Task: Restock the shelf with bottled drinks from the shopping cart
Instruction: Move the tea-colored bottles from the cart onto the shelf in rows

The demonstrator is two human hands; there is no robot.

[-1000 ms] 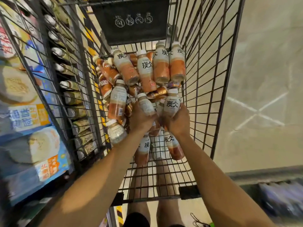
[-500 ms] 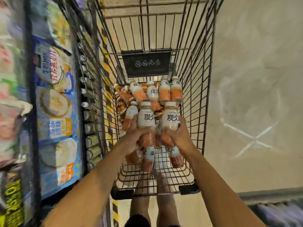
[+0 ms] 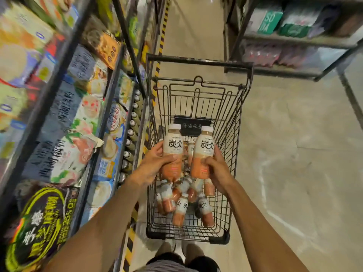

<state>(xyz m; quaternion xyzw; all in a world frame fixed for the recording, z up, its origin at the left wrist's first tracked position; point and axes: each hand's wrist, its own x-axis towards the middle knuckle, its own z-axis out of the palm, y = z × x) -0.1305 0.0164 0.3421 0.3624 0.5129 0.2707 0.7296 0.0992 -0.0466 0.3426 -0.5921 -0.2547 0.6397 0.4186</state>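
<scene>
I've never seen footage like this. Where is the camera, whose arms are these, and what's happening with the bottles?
There is no machine here. These are a person's two bare arms, filmed by a single wide-angle camera worn on the head and looking forward and down, which is why the edges of the picture bend. The left hand grips the left bottle and the right hand grips the right bottle. Both bottles are upright, side by side, above the shopping cart. More of the same loose bottles lie on the cart's floor. To the left stands a shelf packed with food packets. A row of small containers runs along its lowest level, too blurred to name. A second shelf unit stands farther off at the upper right.
</scene>
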